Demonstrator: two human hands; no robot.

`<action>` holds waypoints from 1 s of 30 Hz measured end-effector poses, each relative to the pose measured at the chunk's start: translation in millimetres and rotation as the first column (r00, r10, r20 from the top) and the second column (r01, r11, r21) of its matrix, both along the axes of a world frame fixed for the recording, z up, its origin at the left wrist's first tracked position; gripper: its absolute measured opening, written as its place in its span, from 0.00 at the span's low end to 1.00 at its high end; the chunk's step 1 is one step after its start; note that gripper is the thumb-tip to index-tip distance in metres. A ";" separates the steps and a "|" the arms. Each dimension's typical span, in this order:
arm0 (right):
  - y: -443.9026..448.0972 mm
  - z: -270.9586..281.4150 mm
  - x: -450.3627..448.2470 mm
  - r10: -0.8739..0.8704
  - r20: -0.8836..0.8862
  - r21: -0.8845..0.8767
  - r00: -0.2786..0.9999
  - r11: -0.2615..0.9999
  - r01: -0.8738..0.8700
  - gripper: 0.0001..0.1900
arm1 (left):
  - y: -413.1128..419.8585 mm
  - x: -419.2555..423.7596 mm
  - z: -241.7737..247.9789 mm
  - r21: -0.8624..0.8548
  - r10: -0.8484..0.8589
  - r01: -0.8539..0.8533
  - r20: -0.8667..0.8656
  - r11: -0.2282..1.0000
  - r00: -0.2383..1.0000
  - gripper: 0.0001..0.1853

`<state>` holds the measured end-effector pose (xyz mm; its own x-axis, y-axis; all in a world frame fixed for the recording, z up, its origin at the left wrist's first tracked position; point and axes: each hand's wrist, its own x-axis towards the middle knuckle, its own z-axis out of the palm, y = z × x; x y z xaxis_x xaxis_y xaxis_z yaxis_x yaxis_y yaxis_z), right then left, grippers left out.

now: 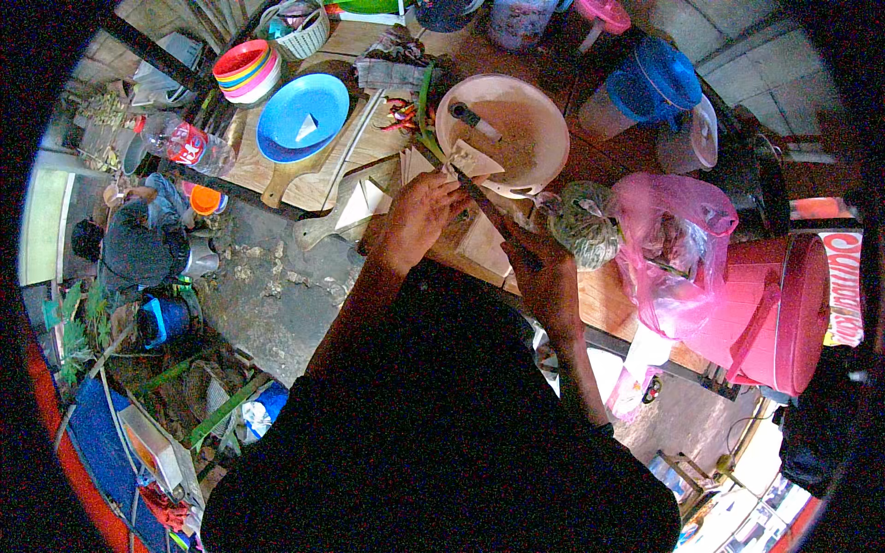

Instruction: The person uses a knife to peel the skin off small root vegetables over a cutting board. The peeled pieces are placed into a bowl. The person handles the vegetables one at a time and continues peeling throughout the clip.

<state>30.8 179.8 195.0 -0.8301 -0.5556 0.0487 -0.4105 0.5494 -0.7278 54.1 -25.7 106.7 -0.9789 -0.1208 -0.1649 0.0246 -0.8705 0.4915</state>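
My right hand (543,259) grips a knife (487,204), its dark blade slanting up to the left. The fingers of my left hand (423,213) pinch a small pale piece (449,166) at the knife's tip; what it is cannot be made out. Just beyond them is a large beige pan (532,155), with a dark-and-light handle lying across it. A pale triangular piece (478,160) overlaps its near rim. A green stalk (425,110) and red chillies (401,116) lie to the pan's left. Beside my left hand, white triangular pieces (363,204) rest on a wooden board (314,229).
A blue plate (287,97) sits on another wooden board (280,183), near stacked bowls (247,69) and a plastic bottle (187,145). To the right are a tied bag (588,228), a pink plastic bag (674,207) and a pink bucket (767,311). A person (142,235) is low at left.
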 end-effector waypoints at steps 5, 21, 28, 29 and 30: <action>12.6 -4.0 -6.7 -0.001 -0.022 0.047 1.000 0.999 0.003 0.14 | 0.3 12.2 -11.8 0.121 0.012 0.003 -0.122 0.993 0.992 0.11; 6.3 -3.6 3.0 0.064 0.156 -0.247 0.986 0.969 -0.024 0.18 | 13.0 7.5 29.1 -0.106 0.143 -0.137 0.057 0.985 0.988 0.20; 2.3 -4.7 6.8 0.061 0.163 -0.129 0.985 0.991 -0.040 0.17 | 21.4 0.2 33.9 -0.258 0.170 -0.131 0.135 0.957 0.976 0.24; 1.2 -5.0 8.1 0.060 0.110 -0.135 0.992 0.990 -0.045 0.17 | 20.5 -1.1 32.7 -0.227 0.168 -0.130 0.157 0.965 0.973 0.25; -0.7 -5.5 10.2 0.059 0.057 -0.140 0.997 0.989 -0.050 0.17 | 18.7 -4.2 31.4 -0.166 0.158 -0.132 0.156 0.977 0.975 0.27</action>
